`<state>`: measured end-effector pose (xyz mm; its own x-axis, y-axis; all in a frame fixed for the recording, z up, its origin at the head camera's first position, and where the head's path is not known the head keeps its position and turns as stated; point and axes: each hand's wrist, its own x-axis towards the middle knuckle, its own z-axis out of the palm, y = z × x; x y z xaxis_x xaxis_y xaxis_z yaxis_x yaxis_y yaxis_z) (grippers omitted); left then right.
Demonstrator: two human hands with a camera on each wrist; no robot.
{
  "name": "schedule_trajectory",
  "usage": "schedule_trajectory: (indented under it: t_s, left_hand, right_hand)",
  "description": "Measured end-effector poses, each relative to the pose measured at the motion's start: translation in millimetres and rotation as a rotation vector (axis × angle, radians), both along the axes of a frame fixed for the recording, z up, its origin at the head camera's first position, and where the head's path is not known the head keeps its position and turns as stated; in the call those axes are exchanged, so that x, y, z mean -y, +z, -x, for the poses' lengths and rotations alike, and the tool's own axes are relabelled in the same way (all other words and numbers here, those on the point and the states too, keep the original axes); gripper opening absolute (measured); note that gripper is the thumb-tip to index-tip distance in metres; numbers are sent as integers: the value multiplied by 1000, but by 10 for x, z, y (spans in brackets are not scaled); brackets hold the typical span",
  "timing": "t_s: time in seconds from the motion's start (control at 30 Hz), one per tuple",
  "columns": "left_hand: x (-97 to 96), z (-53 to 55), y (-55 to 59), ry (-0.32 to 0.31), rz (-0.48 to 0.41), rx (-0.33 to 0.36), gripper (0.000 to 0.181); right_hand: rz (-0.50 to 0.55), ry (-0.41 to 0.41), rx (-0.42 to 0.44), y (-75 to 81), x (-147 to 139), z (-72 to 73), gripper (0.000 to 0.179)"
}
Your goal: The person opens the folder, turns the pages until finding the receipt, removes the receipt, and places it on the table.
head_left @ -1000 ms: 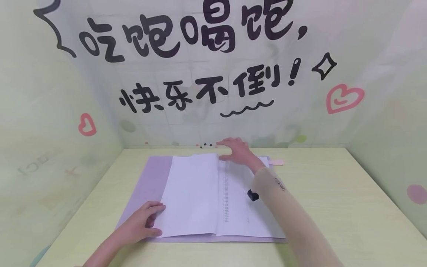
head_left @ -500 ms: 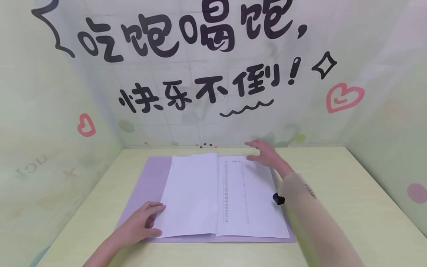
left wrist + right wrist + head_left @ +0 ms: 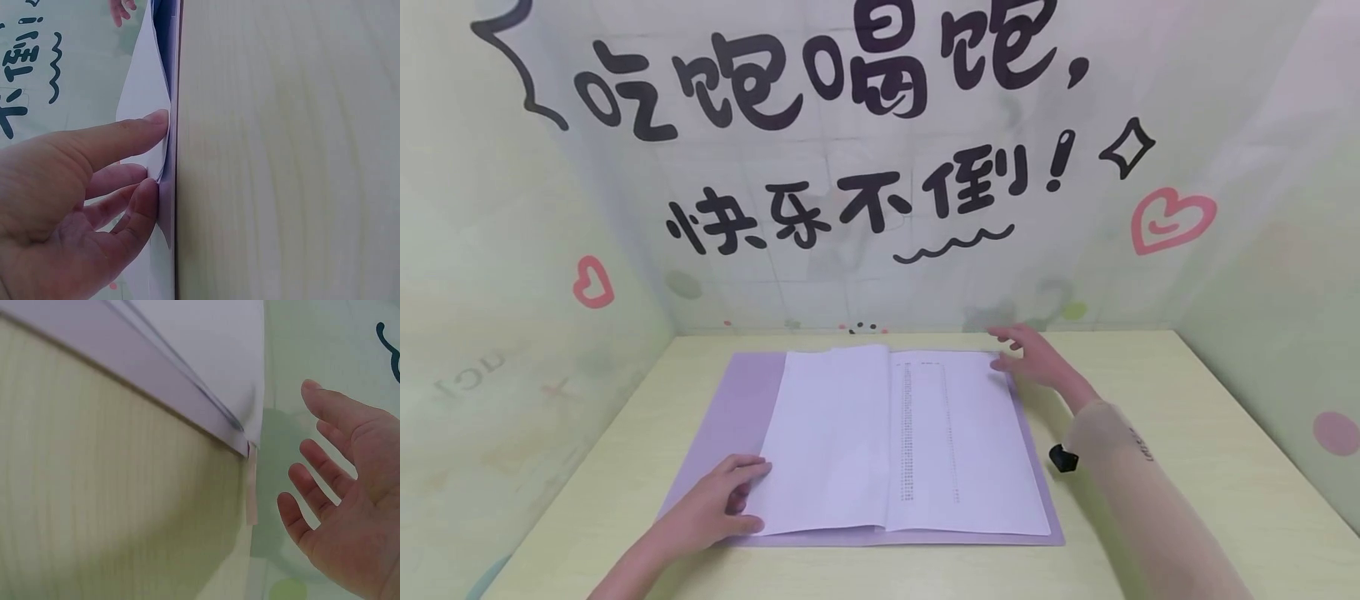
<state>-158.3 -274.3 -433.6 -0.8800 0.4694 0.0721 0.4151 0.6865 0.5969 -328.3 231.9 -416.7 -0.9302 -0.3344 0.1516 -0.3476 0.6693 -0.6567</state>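
A lilac-covered folder [image 3: 747, 392] lies open on the table, with white pages inside. Its left sheet [image 3: 831, 442] is blank; the right sheet [image 3: 988, 450] carries a narrow printed column of text. My left hand [image 3: 726, 500] rests at the lower left corner of the blank sheet, thumb and fingertips spread along its edge. In the left wrist view that sheet's lower edge lifts slightly off the cover. At the folder's upper right corner hovers my right hand [image 3: 1033, 358], fingers apart and holding nothing. A pale pink tab [image 3: 251, 487] sticks out there, hidden in the head view.
The light wood table [image 3: 1157, 467] extends on both sides of the folder. Behind it stands a pale wall [image 3: 820, 283] with black lettering and pink hearts, and side walls flank the table. A small black piece [image 3: 1063, 458] sits beside the right sleeve [image 3: 1150, 500].
My right hand has moved rightward across the printed sheet to the folder's upper right corner, uncovering the text. My left hand has stayed in place.
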Motion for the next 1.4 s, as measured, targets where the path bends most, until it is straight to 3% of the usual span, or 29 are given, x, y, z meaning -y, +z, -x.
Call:
schedule_trajectory:
  t_s: [0.17, 0.4, 0.83, 1.23, 1.4]
  left_hand:
    - [3, -5, 0, 10, 7, 2, 69]
    - [5, -3, -22, 4, 10, 2, 69]
    - [3, -24, -35, -3, -5, 0, 71]
    - [20, -6, -30, 2, -16, -12, 69]
    - [12, -6, -18, 2, -19, -1, 70]
  right_hand:
    - [-66, -38, 81, -69, -34, 1, 66]
    - [-173, -15, 116, -150, -52, -10, 66]
    - [-185, 0, 172, -157, -93, -42, 65]
    - [-197, -2, 156, -189, -118, -29, 61]
    - [-215, -1, 108, -197, -120, -30, 58]
